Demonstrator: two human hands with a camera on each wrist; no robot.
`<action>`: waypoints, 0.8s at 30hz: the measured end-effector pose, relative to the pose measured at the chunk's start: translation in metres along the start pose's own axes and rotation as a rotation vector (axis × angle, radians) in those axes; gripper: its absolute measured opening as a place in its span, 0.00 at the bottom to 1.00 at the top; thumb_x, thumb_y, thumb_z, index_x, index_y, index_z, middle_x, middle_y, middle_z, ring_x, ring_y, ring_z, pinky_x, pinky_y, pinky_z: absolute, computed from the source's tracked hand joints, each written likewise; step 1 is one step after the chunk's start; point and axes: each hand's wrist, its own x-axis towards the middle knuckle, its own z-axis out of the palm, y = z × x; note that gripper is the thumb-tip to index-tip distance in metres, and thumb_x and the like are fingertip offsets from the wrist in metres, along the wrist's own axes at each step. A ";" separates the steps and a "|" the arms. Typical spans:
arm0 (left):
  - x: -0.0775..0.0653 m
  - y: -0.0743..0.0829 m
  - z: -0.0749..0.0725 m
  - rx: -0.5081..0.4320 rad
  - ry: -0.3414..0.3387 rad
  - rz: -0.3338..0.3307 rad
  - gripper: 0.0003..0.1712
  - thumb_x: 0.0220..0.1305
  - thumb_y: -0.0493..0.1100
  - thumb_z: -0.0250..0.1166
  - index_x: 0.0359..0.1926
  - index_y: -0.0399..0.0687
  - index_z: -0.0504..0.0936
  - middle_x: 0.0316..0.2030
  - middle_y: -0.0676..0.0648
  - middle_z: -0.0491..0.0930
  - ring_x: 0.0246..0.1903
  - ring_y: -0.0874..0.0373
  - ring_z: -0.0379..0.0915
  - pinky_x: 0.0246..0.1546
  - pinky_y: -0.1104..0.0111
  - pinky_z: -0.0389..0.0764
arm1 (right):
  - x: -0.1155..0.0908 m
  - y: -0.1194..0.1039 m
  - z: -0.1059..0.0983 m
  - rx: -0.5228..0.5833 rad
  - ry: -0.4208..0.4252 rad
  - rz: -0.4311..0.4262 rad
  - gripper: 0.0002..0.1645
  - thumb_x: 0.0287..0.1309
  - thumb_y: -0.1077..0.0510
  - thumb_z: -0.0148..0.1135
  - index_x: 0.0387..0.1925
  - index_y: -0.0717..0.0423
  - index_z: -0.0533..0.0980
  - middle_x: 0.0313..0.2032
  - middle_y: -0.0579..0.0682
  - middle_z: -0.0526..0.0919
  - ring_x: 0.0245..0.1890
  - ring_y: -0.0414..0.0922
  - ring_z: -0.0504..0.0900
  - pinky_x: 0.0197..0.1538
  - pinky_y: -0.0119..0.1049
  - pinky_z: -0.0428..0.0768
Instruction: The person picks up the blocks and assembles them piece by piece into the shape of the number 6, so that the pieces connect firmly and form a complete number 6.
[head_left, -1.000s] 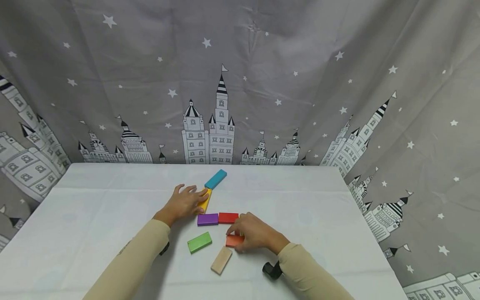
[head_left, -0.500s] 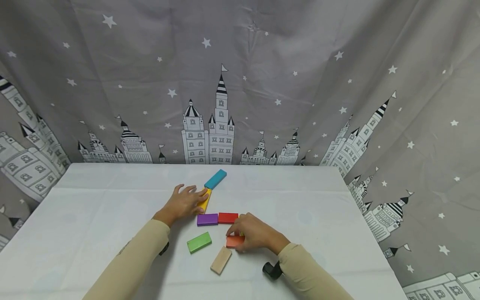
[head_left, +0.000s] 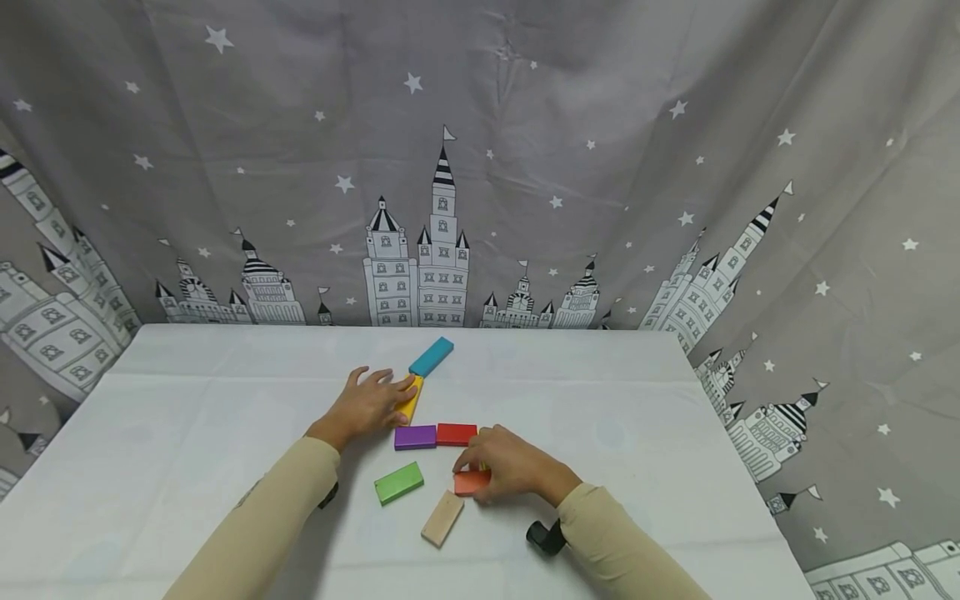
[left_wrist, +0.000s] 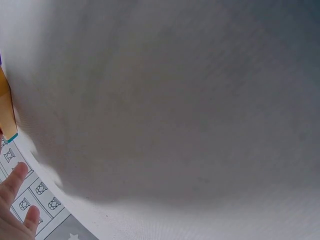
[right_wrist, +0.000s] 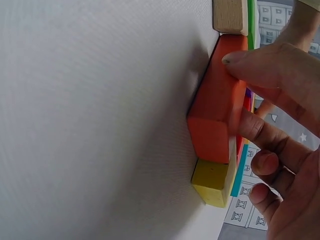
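In the head view my left hand (head_left: 360, 412) holds a yellow block (head_left: 410, 405) between thumb and index finger, its other fingers spread. The yellow block's far end meets a blue block (head_left: 432, 357); its near end is by a purple block (head_left: 416, 437). My right hand (head_left: 517, 468) pinches an orange block (head_left: 470, 483), thumb on the near side and index finger on the far side, as the right wrist view shows. Beside the orange one, a second yellow block (right_wrist: 212, 175) is mostly hidden by my right hand in the head view.
A red block (head_left: 457, 434) lies end to end with the purple one. Nearer me are a green block (head_left: 399, 483) and a plain wooden block (head_left: 442, 518), whose upper corner is close to the orange block. A grey castle-print curtain (head_left: 525, 167) hangs behind the white-covered table (head_left: 187, 467).
The orange block has shifted very slightly to the right with my right hand. My left hand and the other blocks look unmoved.
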 end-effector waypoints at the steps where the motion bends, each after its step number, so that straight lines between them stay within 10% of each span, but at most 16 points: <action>1: 0.000 0.000 0.000 0.001 -0.002 -0.001 0.35 0.61 0.57 0.63 0.67 0.52 0.69 0.69 0.47 0.63 0.67 0.38 0.56 0.65 0.38 0.48 | 0.000 0.000 0.000 -0.002 0.001 -0.001 0.22 0.46 0.51 0.74 0.47 0.43 0.82 0.33 0.34 0.78 0.37 0.31 0.71 0.45 0.27 0.68; 11: 0.000 0.001 -0.003 0.005 -0.029 -0.014 0.35 0.61 0.57 0.63 0.68 0.53 0.69 0.70 0.48 0.62 0.68 0.38 0.56 0.65 0.38 0.48 | 0.006 -0.012 -0.004 0.008 -0.016 -0.081 0.25 0.49 0.50 0.73 0.52 0.43 0.80 0.48 0.39 0.79 0.52 0.36 0.71 0.60 0.33 0.68; 24: -0.004 0.003 -0.005 -0.011 0.011 0.028 0.34 0.61 0.57 0.63 0.66 0.51 0.71 0.68 0.46 0.65 0.66 0.38 0.58 0.64 0.37 0.49 | 0.025 -0.029 -0.004 -0.054 -0.169 -0.290 0.24 0.46 0.52 0.75 0.48 0.38 0.81 0.46 0.33 0.78 0.45 0.31 0.68 0.46 0.22 0.62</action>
